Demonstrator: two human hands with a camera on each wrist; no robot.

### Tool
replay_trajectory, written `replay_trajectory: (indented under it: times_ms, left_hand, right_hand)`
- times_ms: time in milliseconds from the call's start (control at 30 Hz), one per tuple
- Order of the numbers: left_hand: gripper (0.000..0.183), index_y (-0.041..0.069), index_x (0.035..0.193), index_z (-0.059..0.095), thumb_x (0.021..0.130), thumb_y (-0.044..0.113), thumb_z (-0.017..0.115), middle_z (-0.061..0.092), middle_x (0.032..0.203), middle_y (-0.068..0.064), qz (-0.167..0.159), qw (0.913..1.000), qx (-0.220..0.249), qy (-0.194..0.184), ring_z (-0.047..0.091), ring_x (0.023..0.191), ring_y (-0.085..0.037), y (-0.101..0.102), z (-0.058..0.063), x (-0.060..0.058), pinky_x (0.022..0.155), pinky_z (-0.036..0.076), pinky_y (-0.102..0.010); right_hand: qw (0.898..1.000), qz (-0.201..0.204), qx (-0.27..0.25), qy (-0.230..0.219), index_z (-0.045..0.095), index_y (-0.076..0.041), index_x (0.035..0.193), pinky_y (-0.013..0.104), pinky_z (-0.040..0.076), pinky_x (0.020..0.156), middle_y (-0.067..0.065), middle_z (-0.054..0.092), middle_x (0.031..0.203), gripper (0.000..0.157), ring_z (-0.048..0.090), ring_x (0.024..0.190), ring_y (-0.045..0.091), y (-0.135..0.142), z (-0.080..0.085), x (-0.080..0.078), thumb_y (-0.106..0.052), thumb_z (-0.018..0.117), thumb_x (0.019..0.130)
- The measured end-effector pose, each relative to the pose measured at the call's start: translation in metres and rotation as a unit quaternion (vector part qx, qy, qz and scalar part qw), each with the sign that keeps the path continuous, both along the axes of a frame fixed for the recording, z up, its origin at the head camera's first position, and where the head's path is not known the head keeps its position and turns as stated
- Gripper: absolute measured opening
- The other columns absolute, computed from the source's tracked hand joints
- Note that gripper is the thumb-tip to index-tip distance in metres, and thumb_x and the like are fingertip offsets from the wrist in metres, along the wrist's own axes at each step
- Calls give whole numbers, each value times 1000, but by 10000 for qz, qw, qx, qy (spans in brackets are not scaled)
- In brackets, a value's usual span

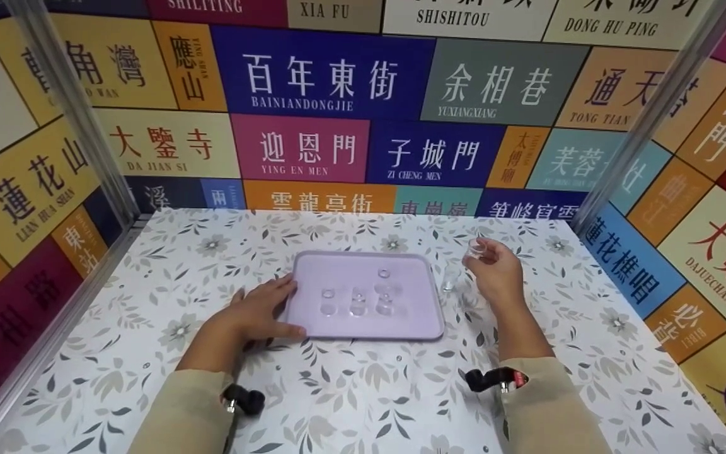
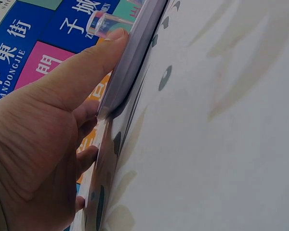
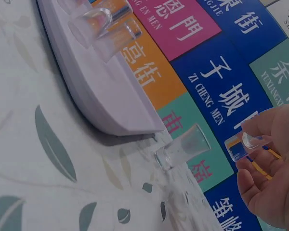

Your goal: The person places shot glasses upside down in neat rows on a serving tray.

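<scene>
My right hand [image 1: 498,271] pinches a small clear shot glass [image 1: 476,248] between thumb and fingers, raised above the table to the right of a lilac tray [image 1: 344,265]. Below it, another shot glass [image 3: 183,147] stands on the table close by the tray's right edge, clearest in the right wrist view. Several more shot glasses [image 1: 358,304] are on the tray, three in a row and another behind. At the tray's left side rests my left hand [image 1: 259,312], fingers spread along the edge and thumb at the near left corner [image 2: 116,34].
Beneath the tray lies a white table surface [image 1: 363,391] with a grey and beige leaf pattern. Panels with coloured blocks and Chinese lettering [image 1: 322,75] enclose the back and both sides. Metal posts [image 1: 628,120] stand at the corners.
</scene>
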State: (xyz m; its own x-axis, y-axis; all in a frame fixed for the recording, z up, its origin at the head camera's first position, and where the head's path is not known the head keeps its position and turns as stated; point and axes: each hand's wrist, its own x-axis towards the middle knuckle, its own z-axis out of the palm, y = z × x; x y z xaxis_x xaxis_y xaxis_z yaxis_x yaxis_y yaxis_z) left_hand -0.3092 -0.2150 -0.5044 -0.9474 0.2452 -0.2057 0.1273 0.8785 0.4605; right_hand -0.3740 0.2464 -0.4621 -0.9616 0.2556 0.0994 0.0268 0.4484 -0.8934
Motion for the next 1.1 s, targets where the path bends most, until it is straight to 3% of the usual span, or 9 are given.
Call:
replay_trajectory:
  times_ms: [200,367,500,600,767,867,1100]
  left_hand:
    - [118,39,157,19,60,83,70,8,167,17,21,10000,67,-15,7,157,-25,0,-2,0,120,-7,-67]
    - [118,38,157,20,60,83,70,9,167,17,-6,10000,59,4,7,156,-25,-1,-2,1,120,-7,-68]
    - [118,38,157,19,61,83,70,9,167,17,-8,10000,43,4,7,156,-25,-1,-1,1,120,-6,-68]
    - [117,39,157,19,61,83,70,9,167,17,20,10000,68,-16,7,156,-25,-1,-1,0,120,-7,-67]
    - [117,41,157,18,61,82,71,7,167,17,47,9999,101,-73,6,156,-25,0,0,0,120,-8,-66]
    - [116,41,156,18,61,81,71,7,166,18,67,9999,94,-97,6,157,-25,0,1,1,121,-8,-66]
    - [116,40,157,19,61,81,72,8,167,17,30,9999,152,-13,7,156,-25,0,-1,1,121,-7,-66]
  right_hand:
    - [9985,431,-235,244,54,-24,141,30,53,100,2,61,128,59,60,118,17,-17,8,7,-37,74,88]
    - [9931,1067,-355,337,49,-32,144,34,59,88,6,55,126,57,66,107,19,-31,3,8,-42,69,91]
    - [9882,1464,-326,305,45,-35,146,38,61,81,6,53,124,56,70,99,22,-43,-3,9,-37,66,94]
    - [9878,1518,-179,293,51,-31,142,33,60,75,4,57,121,54,68,94,22,-50,-7,9,-32,70,92]
    - [9890,1457,104,247,63,-20,122,25,55,69,2,64,114,42,60,91,20,-57,-14,10,-29,79,84]
    - [9877,1534,215,194,66,-15,117,24,55,71,1,67,114,39,59,93,19,-58,-18,10,-30,80,84]
    - [9779,1942,779,-1,72,-22,112,27,52,71,1,70,103,25,58,89,18,-60,-19,12,-24,74,87]
